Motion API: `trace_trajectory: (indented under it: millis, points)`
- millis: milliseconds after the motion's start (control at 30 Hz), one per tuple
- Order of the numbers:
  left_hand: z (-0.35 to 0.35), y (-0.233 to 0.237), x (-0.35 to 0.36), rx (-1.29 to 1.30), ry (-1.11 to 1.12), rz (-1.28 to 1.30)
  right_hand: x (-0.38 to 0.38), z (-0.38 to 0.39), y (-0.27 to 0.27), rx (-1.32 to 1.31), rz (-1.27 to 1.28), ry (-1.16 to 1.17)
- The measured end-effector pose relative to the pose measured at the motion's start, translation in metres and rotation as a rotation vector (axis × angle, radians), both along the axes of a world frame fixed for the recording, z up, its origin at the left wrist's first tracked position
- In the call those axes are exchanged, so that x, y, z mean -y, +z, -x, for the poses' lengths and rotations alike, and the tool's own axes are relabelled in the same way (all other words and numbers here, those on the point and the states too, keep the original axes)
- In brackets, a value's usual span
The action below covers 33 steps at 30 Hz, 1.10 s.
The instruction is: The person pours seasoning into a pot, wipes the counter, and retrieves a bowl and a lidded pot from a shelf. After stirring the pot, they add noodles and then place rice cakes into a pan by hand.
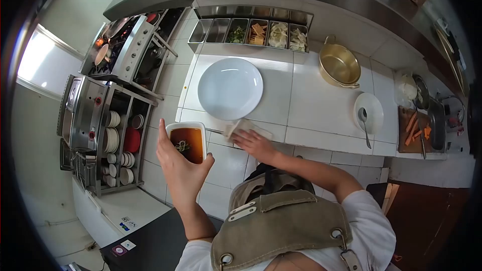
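My left hand (182, 173) holds up a square white bowl (204, 131) of reddish-brown liquid with a small green garnish, its fingers and thumb around the sides. Beyond the counter's front edge, the bowl is left of my right hand (252, 144). That hand lies flat with fingers spread on a pale folded cloth (262, 129) at the counter edge. Just behind the cloth sits a large round white plate (230, 89) with nothing on it.
Behind the plate stands a row of metal bins (257, 33) with cut food. To the right are a brass pot (340, 64), a white bowl with a spoon (375, 108), and a cutting board (403, 115) with carrots. A stove (131, 45) and dish shelves (131, 120) stand left.
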<state>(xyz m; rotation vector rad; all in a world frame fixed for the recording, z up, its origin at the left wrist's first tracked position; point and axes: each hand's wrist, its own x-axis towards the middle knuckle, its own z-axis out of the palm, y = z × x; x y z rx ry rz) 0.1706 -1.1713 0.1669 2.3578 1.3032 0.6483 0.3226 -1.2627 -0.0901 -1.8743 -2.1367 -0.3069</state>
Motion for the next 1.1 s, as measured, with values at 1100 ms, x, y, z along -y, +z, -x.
trace_trajectory:
  millis: [1100]
  points:
    - [-0.204, -0.13, 0.082, -0.021, -0.461, 0.073, 0.26, -0.038, 0.072, -0.618, -0.197, -0.971]
